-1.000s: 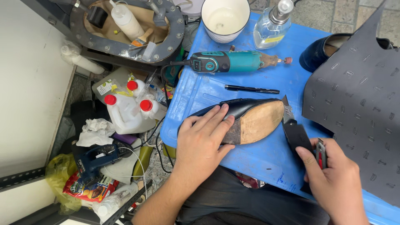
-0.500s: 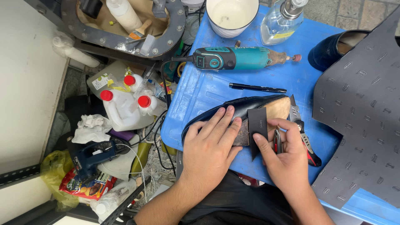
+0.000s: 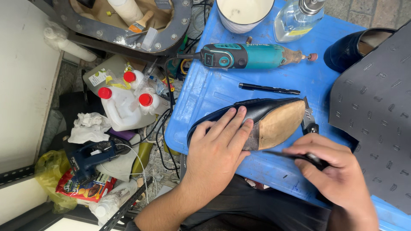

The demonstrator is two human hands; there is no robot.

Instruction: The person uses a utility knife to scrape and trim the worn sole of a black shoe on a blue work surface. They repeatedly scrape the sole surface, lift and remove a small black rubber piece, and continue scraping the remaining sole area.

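A black shoe (image 3: pixel 257 109) lies sole up on the blue table (image 3: pixel 209 90), its tan sole (image 3: pixel 280 124) facing me. My left hand (image 3: pixel 218 149) lies flat over the heel end and holds the shoe down. My right hand (image 3: pixel 338 171) is just below and right of the shoe, fingers closed on a thin dark rubber piece (image 3: pixel 282 154) seen edge-on and blurred. The piece sits close to the sole's lower edge; I cannot tell if it touches. A metal cutter (image 3: pixel 309 122) lies at the shoe's toe, partly behind my right hand.
A large grey embossed rubber sheet (image 3: pixel 376 107) covers the table's right side. A teal rotary tool (image 3: pixel 248 55), a black pen (image 3: pixel 269 88), a white cup (image 3: pixel 244 13), a glass bottle (image 3: pixel 297 17) and a second dark shoe (image 3: pixel 351 49) lie behind. Red-capped white jugs (image 3: pixel 124 107) crowd the floor at left.
My right hand had laid the dark piece on the heel part of the sole; it has now drawn back down and to the right with the piece. My left hand stays on the shoe.
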